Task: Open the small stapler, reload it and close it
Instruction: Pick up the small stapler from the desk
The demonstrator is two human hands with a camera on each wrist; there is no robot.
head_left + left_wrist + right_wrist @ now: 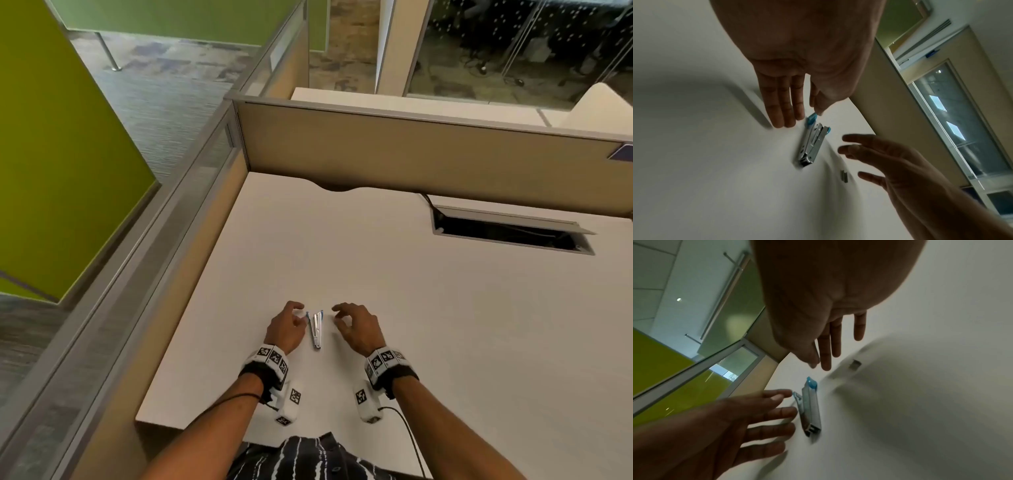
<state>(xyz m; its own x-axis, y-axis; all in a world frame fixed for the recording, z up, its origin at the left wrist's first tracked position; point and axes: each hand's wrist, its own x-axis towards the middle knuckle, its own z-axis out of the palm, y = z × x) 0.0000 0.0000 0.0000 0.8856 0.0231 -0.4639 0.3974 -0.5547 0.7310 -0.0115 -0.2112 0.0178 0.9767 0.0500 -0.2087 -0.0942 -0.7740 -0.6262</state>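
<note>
A small metal stapler [317,329] with blue tips lies on the white desk [376,274] between my hands, its two arms spread in a narrow V. My left hand [286,329] hovers just left of it with straight fingers; in the left wrist view its thumb tip is at the blue end of the stapler [812,144], and I cannot tell if they touch. My right hand [356,329] hovers just right of it, fingers relaxed and holding nothing. A short strip of staples [844,176] lies on the desk under the right hand, also seen in the right wrist view as the staple strip [855,365] beyond the stapler [810,410].
A beige partition wall [411,154] closes the desk's far side and another runs along its left side. An open cable hatch [510,234] is set in the desk at the back right. The near desk edge is close to my body.
</note>
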